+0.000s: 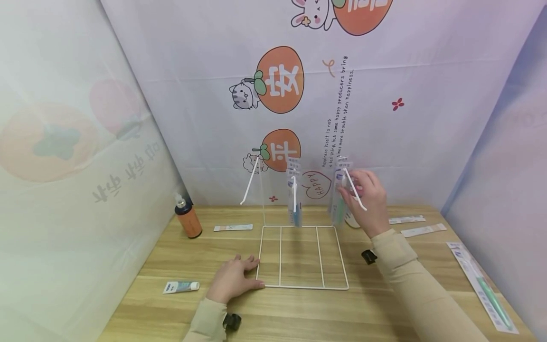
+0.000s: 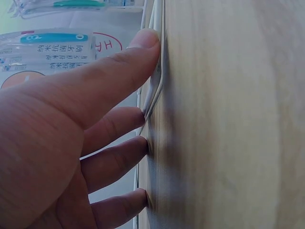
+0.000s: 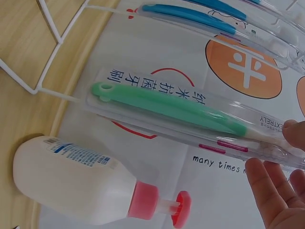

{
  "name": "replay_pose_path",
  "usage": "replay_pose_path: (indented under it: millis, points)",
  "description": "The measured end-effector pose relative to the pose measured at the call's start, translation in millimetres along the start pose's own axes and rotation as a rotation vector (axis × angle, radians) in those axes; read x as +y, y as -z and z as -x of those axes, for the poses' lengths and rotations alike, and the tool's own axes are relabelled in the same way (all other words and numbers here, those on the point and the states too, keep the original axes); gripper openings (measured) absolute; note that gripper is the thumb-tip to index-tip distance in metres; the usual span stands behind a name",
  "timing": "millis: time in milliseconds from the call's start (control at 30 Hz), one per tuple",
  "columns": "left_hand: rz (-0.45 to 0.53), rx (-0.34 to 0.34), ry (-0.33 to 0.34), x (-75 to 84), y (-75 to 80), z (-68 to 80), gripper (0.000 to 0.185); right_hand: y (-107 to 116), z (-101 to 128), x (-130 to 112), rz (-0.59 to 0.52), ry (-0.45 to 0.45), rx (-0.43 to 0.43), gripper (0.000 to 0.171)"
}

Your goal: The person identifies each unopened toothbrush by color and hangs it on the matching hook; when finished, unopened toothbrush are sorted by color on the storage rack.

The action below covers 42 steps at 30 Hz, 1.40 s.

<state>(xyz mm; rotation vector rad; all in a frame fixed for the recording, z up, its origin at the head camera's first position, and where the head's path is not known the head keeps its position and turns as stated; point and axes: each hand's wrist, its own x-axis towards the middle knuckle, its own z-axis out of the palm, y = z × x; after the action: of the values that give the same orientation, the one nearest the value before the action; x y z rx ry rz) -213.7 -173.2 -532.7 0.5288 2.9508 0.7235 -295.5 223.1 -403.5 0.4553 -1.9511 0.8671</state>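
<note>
My right hand (image 1: 368,202) pinches a packaged green toothbrush (image 3: 167,107) near its head end, thumb on one face and fingers on the other. It hangs at the right hook (image 1: 354,189) of a white wire rack (image 1: 305,287). Blue toothbrushes (image 1: 296,216) in clear packs hang from the middle hook (image 1: 294,192). The left hook (image 1: 249,181) bears nothing. At the rack's front left corner, my left hand (image 1: 232,280) rests with spread fingers. Its thumb (image 2: 143,40) presses on the base wire (image 2: 159,67), while the other fingertips touch the table.
A white pump bottle (image 3: 76,179) with a pink top stands behind my right hand. To the left are an orange bottle (image 1: 189,221), a slim packet (image 1: 233,228) and a toothpaste tube (image 1: 181,287). Rightward lie another packaged toothbrush (image 1: 485,287) and slim packets (image 1: 423,230).
</note>
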Motion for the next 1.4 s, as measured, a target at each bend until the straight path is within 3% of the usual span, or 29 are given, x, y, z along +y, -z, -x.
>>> replay_pose_path:
  millis: [267, 567, 733, 933, 1167, 1400]
  points:
    - [-0.001, 0.0, -0.002, 0.2, -0.3, 0.1, 0.073, 2.0, 3.5, 3.5, -0.034, -0.014, -0.015, 0.047]
    - [-0.002, 0.003, -0.002, 0.6, -0.5, -0.2, 0.073, 30.0, 17.9, 21.7, -0.049, -0.148, -0.108, 0.053]
    - [-0.012, 0.001, -0.005, -1.3, -2.8, -1.1, 0.074, 69.4, 37.5, 53.4, 0.028, -0.244, -0.206, 0.06]
    - [-0.001, 0.012, -0.009, -1.0, -0.9, -0.7, 0.074, 130.9, 63.0, 112.4, 0.145, -0.188, -0.289, 0.067]
    - [-0.007, 0.006, -0.01, -0.4, 0.4, 0.5, 0.073, 205.3, 93.2, 165.2, 0.219, -0.336, -0.543, 0.067]
    - [-0.006, 0.006, -0.01, -1.3, -0.3, -0.3, 0.074, 245.4, 124.0, 206.1, 0.278, -0.396, -0.608, 0.064]
